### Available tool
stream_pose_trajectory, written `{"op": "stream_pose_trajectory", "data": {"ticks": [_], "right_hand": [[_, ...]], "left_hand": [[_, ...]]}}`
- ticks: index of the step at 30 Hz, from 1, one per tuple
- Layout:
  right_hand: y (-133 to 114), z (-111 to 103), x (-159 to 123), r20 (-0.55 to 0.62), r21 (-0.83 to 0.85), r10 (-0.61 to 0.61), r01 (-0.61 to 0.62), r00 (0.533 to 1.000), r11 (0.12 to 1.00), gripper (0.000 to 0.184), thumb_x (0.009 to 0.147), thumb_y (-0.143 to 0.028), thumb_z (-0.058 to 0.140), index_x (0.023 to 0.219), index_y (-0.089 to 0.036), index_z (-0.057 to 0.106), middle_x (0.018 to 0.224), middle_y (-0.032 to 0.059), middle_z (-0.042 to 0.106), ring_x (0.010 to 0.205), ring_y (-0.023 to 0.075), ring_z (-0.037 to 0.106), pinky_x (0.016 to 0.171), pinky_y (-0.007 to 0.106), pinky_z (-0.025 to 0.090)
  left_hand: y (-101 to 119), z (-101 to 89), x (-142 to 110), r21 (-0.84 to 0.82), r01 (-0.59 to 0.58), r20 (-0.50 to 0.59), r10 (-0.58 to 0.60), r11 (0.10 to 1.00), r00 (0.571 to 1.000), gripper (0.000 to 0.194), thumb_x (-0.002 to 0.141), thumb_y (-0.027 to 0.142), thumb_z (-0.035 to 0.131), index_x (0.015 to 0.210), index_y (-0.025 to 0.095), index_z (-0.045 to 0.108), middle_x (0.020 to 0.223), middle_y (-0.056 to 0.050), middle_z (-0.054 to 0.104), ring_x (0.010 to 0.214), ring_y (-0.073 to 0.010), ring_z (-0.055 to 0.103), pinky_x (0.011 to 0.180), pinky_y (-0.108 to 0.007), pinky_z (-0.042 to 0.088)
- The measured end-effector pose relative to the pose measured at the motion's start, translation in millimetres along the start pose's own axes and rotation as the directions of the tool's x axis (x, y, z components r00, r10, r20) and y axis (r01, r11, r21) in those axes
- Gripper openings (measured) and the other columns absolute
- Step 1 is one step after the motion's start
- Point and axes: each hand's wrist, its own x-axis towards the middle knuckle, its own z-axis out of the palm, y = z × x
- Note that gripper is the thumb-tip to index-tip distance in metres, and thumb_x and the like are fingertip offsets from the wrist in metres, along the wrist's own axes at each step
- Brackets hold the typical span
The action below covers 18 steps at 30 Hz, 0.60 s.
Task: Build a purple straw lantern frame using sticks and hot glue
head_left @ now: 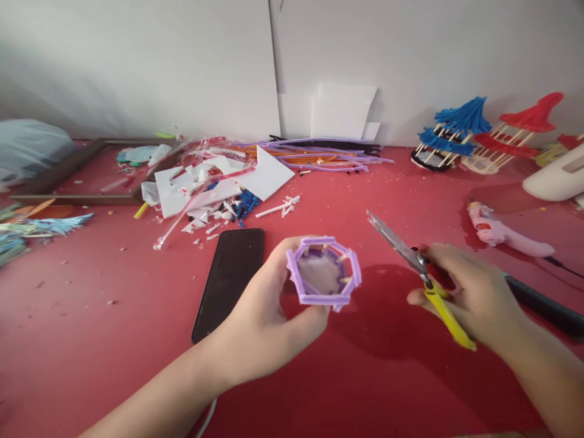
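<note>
My left hand point(269, 316) is closed around a small many-sided frame point(325, 299) made of purple fuzzy strips, with short wooden sticks inside and a pale base. Its open top faces me. To the right, my right hand point(474, 292) grips scissors point(440, 304) with a yellow handle. Their blades point up and left, apart from the purple frame. A dark phone point(230, 280) lies just left of my left hand. Beside my right hand on the table are a pink glue gun point(506, 234) and a dark-handled tool point(542, 304).
White scraps point(219, 182) and plastic pieces are heaped at the back left, near a brown frame point(82, 198). Purple, orange and black strips point(319, 152) lie along the wall. Blue point(449, 134) and red point(515, 134) roofed stick models stand at back right, near a white cylindrical object point(552, 176).
</note>
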Motion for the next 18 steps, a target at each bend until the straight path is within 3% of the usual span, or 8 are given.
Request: {"op": "stream_pose_trajectory", "data": {"ticks": [4,8,13,18], "right_hand": [[-4,2,4,0.022,-0.003,-0.064,0.064,0.998,0.998,0.031,0.092,-0.053,0.059,0.096,-0.023,0.055,0.075,0.0015,0.059,0.059,0.0168,0.056,0.054,0.029,0.045],[-9,5,3,0.039,0.011,-0.065,0.065,0.997,0.998,0.032,0.092,-0.053,0.059,0.099,-0.022,0.056,0.076,0.0021,0.061,0.059,0.0170,0.058,0.053,0.029,0.045],[-8,10,0,0.018,0.011,-0.063,0.063,0.998,0.998,0.034,0.091,-0.054,0.060,0.098,-0.021,0.058,0.081,0.0045,0.066,0.066,0.0193,0.065,0.058,0.029,0.049],[-7,12,1,-0.005,-0.033,-0.105,0.104,0.994,0.994,0.035,0.092,-0.056,0.058,0.094,-0.021,0.057,0.073,0.0021,0.063,0.059,0.0179,0.062,0.056,0.029,0.048]], "left_hand": [[4,-4.2,-2,-0.265,0.073,0.169,-0.028,0.962,0.985,0.033,0.092,0.017,0.063,0.121,0.032,0.061,0.102,0.000,0.065,0.089,-0.0127,0.062,0.083,-0.023,0.052],[4,-6.1,-3,-0.447,0.219,0.229,-0.126,0.867,0.965,0.036,0.091,0.023,0.068,0.124,0.037,0.062,0.108,-0.001,0.065,0.094,-0.0144,0.061,0.083,-0.023,0.052],[4,-4.8,-2,-0.540,0.260,0.259,-0.137,0.800,0.956,0.031,0.089,0.026,0.071,0.118,0.034,0.065,0.100,-0.001,0.063,0.087,-0.0133,0.057,0.080,-0.022,0.050],[3,-5.9,-5,-0.554,0.293,0.311,-0.133,0.779,0.941,0.036,0.088,0.027,0.072,0.122,0.032,0.062,0.102,0.000,0.059,0.086,-0.0114,0.053,0.080,-0.021,0.047]]}}
